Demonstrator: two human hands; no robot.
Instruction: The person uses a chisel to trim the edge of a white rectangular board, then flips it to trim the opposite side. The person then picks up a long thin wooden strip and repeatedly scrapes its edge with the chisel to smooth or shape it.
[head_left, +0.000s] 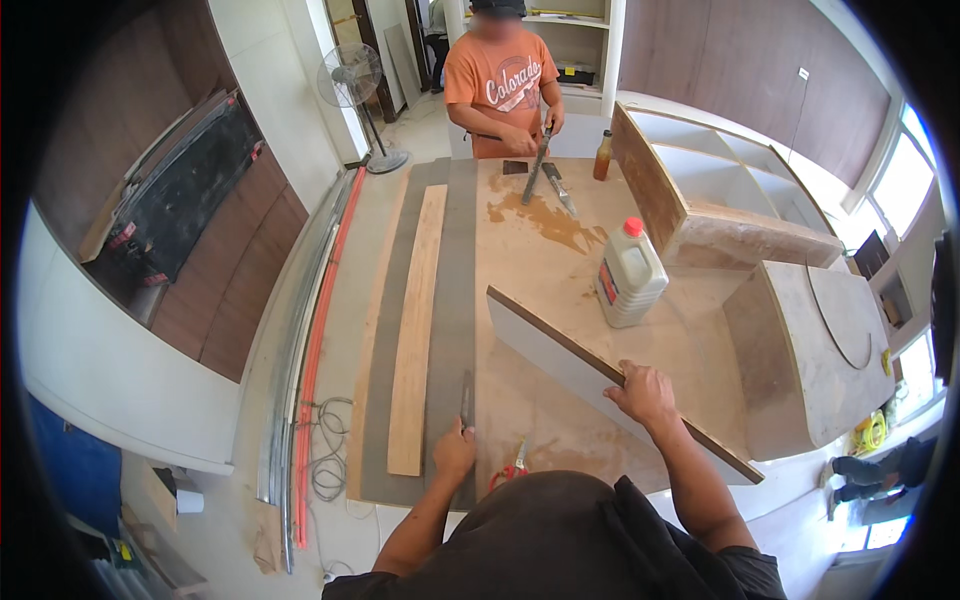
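On the right of the worktable, my right hand (643, 391) grips the upper edge of a long white-faced board (570, 367), which stands on edge, slanting across the plywood top (525, 262). My left hand (454, 450) is closed on a narrow tool, perhaps a file (467, 397), over the grey sheet (454, 315); the tool's handle is hidden in the fist. Left of that hand lies a long light wooden strip (417, 337). Red-handled scissors (510, 472) rest near the front edge, close to my body. A white plastic jug (632, 277) with a red cap stands beyond the board.
Across the table a person in an orange shirt (501, 82) holds a long tool beside a paint brush (559, 191) and a glass bottle (603, 156). An open cabinet frame (682, 202) and a wooden box (810, 352) occupy the right. Red pipes (322, 330) and cable (328, 450) lie on the floor.
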